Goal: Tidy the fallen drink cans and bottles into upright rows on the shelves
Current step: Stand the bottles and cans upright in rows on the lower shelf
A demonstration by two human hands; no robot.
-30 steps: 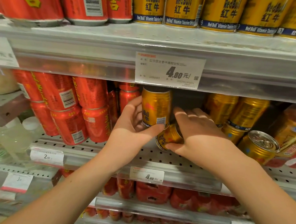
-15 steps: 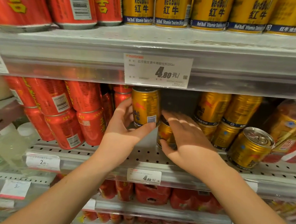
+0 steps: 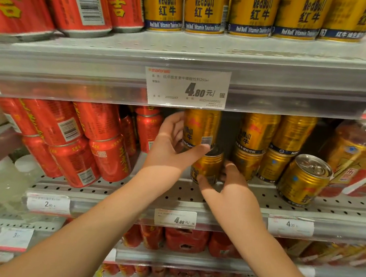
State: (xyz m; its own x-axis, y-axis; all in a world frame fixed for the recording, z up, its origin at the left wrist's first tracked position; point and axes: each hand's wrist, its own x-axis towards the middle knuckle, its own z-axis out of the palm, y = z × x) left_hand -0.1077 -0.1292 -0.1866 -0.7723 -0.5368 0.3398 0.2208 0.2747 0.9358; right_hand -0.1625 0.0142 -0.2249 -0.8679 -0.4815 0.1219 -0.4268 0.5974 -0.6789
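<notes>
**Steadying a two-high stack of Red Bull**

The lower gold Red Bull can (image 3: 208, 163) stands on the perforated metal shelf (image 3: 194, 197), mid-row. The right hand (image 3: 234, 194) grips it low down, thumb at the left of its base and fingers (image 3: 231, 165) curled round the right side, probably to seat it square. Directly above is the upper gold Red Bull can (image 3: 201, 126), upright. I cannot tell if it rests on the lid below or hovers just over it. The left hand (image 3: 167, 150) wraps it, thumb across the front by the barcode and fingers curled behind, seemingly against toppling. Both are ribbed, glossy metal cylinders, likely slippery. Just to the right stand stacked gold cans (image 3: 256, 134). Beyond them a leaning gold can (image 3: 303, 179) shows its pull-tab lid, not yet righted. To the left, red cans (image 3: 76, 146) lean in a jumble.
</notes>
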